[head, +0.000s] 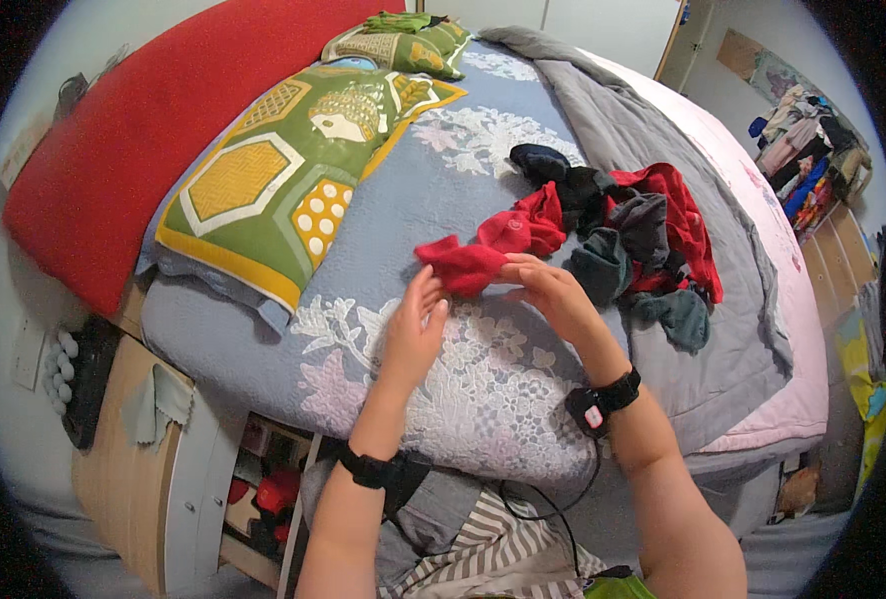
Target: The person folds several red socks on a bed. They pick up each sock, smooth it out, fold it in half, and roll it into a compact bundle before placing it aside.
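A red sock [469,268] lies between my two hands over the bed. My right hand [552,296] has its fingertips on the sock's right end. At its left edge, the fingertips of my left hand [415,326] touch the cloth, with the thumb spread away. Just beyond is another red sock-like piece [522,224], crumpled. To the right sits a loose heap of dark and red fabric: a black piece [581,187], dark green-grey socks [600,266] and a red cloth [683,217].
The bed has a blue-grey quilted cover [383,202] with white floral patterns. A grey quilt [735,359] lies along its right side. Green patterned pillows [263,180] rest by the red headboard [151,112]. A cable [544,517] hangs near my lap. An open drawer [263,494] is at lower left.
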The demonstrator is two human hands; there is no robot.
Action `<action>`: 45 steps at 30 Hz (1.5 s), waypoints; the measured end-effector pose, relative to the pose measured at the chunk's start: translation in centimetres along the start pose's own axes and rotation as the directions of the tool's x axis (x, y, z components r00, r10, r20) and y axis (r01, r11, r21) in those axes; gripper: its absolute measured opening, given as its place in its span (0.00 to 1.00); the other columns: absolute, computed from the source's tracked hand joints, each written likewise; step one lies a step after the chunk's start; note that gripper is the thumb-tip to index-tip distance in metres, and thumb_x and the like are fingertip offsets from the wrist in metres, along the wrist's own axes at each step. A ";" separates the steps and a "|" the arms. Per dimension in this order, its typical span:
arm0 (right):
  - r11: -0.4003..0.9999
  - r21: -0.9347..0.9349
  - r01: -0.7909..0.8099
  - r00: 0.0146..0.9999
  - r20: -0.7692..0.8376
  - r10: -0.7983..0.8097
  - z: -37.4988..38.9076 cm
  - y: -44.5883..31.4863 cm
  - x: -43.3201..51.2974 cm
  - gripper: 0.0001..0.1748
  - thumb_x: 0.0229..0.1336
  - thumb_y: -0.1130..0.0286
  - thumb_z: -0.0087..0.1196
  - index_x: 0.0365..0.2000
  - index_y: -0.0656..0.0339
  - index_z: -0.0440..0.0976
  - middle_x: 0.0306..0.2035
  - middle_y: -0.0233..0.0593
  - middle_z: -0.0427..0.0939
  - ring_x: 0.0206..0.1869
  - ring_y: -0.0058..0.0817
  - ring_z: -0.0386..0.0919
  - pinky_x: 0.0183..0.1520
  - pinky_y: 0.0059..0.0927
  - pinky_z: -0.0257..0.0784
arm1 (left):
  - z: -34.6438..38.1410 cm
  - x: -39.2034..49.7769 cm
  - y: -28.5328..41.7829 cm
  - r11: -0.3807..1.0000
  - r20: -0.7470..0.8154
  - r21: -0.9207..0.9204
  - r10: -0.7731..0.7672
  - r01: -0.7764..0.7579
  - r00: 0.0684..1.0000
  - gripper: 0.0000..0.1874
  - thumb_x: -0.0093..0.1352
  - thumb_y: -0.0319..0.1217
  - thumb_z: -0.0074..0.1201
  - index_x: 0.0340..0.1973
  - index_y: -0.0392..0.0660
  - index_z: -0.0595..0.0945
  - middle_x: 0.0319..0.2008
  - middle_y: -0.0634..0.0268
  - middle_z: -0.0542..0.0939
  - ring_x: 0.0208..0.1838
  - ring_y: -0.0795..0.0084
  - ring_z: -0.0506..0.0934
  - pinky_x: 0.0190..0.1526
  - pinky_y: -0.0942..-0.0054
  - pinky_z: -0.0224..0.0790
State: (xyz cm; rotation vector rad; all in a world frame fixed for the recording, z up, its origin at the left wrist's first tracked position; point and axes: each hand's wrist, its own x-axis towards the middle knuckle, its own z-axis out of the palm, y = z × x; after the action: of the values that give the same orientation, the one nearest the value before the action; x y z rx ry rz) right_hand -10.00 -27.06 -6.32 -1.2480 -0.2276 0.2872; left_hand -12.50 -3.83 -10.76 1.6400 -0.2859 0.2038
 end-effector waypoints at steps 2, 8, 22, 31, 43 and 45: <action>0.998 -0.055 0.014 1.000 -0.005 -0.014 -0.2 0.6 -0.5 0.15 0.67 0.68 0.48 0.45 0.67 0.78 0.52 0.38 0.75 0.56 0.28 0.74 0.57 0.33 0.71 | -0.2 0.1 -0.3 0.994 -0.015 -0.094 -0.060 0.059 0.998 0.30 0.70 0.21 0.46 0.67 0.36 0.58 0.65 0.43 0.66 0.59 0.55 0.75 0.59 0.62 0.70; 0.997 0.029 0.074 0.995 0.070 -0.076 -1.6 1.4 -0.6 0.12 0.64 0.71 0.52 0.37 0.70 0.81 0.46 0.39 0.79 0.49 0.29 0.77 0.56 0.31 0.71 | -1.0 0.1 1.1 0.792 -0.013 -0.560 -0.300 0.242 0.954 0.32 0.71 0.21 0.47 0.69 0.39 0.55 0.64 0.51 0.68 0.58 0.63 0.75 0.58 0.64 0.71; 0.977 -0.151 0.152 0.970 0.213 -0.118 1.6 -0.1 -1.4 0.25 0.60 0.71 0.58 0.57 0.64 0.69 0.58 0.42 0.71 0.55 0.33 0.75 0.54 0.33 0.74 | 0.5 -1.3 3.0 0.869 -0.398 0.332 0.482 -0.367 0.781 0.17 0.59 0.18 0.62 0.43 0.41 0.77 0.45 0.60 0.79 0.49 0.64 0.77 0.51 0.69 0.71; 0.984 0.170 0.053 0.998 0.026 -0.059 3.1 0.8 -1.7 0.26 0.65 0.70 0.52 0.61 0.64 0.63 0.55 0.44 0.74 0.54 0.33 0.76 0.58 0.38 0.73 | 2.4 -2.0 5.0 0.755 0.103 0.295 0.585 -0.586 0.805 0.14 0.58 0.15 0.54 0.38 0.40 0.82 0.42 0.56 0.82 0.48 0.57 0.81 0.51 0.63 0.74; 0.835 0.546 0.063 0.953 0.215 -0.212 3.1 -1.8 -4.1 0.24 0.66 0.66 0.49 0.57 0.68 0.65 0.55 0.46 0.74 0.56 0.34 0.75 0.60 0.39 0.70 | 3.6 -2.2 5.2 0.387 0.307 -0.855 -0.159 0.345 0.938 0.44 0.67 0.61 0.47 0.68 0.44 0.60 0.66 0.53 0.66 0.69 0.54 0.64 0.67 0.53 0.60; 0.879 0.465 0.104 0.961 0.182 -0.210 2.3 -2.4 -3.7 0.24 0.66 0.66 0.48 0.58 0.67 0.64 0.54 0.44 0.75 0.55 0.32 0.76 0.60 0.38 0.71 | 2.4 -1.2 4.4 0.491 0.108 -0.846 -0.220 0.206 0.969 0.36 0.68 0.53 0.55 0.65 0.48 0.66 0.62 0.59 0.72 0.66 0.61 0.68 0.63 0.57 0.64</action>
State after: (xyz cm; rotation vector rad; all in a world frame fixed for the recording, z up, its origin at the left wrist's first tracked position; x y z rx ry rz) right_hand -13.97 -26.97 -3.37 -0.7257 -0.4335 0.3200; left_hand -15.09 -6.46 -7.15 0.6437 -0.1204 -0.1249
